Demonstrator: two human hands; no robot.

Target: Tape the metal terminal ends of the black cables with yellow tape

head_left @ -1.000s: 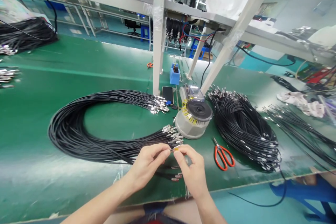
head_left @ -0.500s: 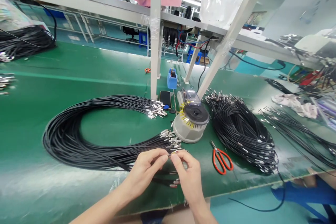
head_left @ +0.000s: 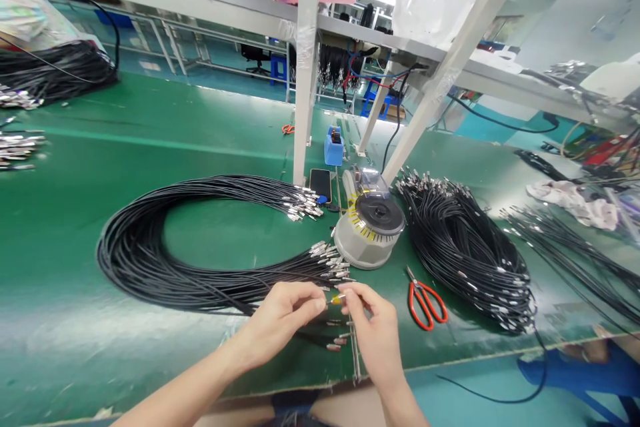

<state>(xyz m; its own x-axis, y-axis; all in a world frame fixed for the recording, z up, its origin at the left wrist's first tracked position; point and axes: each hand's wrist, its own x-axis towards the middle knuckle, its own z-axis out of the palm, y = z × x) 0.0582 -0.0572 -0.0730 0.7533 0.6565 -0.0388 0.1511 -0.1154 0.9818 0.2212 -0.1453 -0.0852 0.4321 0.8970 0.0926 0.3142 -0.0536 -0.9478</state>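
My left hand [head_left: 283,320] is closed in a pinch on the end of a black cable. A small strip of yellow tape [head_left: 337,299] shows on the cable end between my hands. My right hand [head_left: 374,330], thumb and forefinger together, is at the far side of that yellow tape, by the cable's tip; its fingertips partly hide the tip. Behind my hands curves a large bundle of black cables [head_left: 135,273] with silvery metal ends. A few more cable ends [head_left: 336,343] lie below my fingers.
A round tape dispenser [head_left: 367,247] with yellow strips stands just beyond my hands. Red-handled scissors [head_left: 427,303] lie at the right. Further right is a coiled cable bundle [head_left: 465,253]. A phone [head_left: 321,185], a blue tape holder [head_left: 333,147] and shelf posts [head_left: 306,67] stand behind.
My hands have moved slightly apart, and the yellow tape between them shows more clearly. The whole view has shifted a little, with the bench things appearing further right.
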